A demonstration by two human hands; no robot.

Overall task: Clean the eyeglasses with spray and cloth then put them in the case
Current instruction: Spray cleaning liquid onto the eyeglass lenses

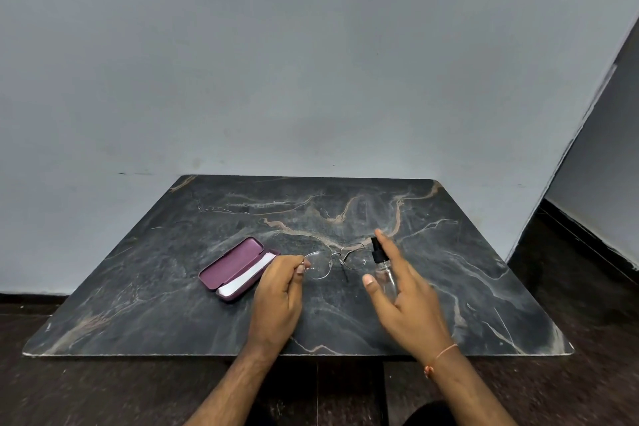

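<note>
Thin metal-framed eyeglasses (337,261) sit low over the dark marble table (173,287), near its middle. My left hand (278,297) pinches them at the left lens corner. A small clear spray bottle with a black nozzle (382,266) stands just right of the glasses. My right hand (404,290) is around it with straight fingers: index finger behind the nozzle, thumb a little apart on the bottle's left. A firm grip does not show. The purple case (230,264) lies open to the left, with a white cloth (247,275) inside it.
The table stands against a grey wall (311,79). Its front edge (311,354) runs just ahead of my forearms, above a dark floor (103,391). A wall corner and a dark recess (594,183) lie to the right.
</note>
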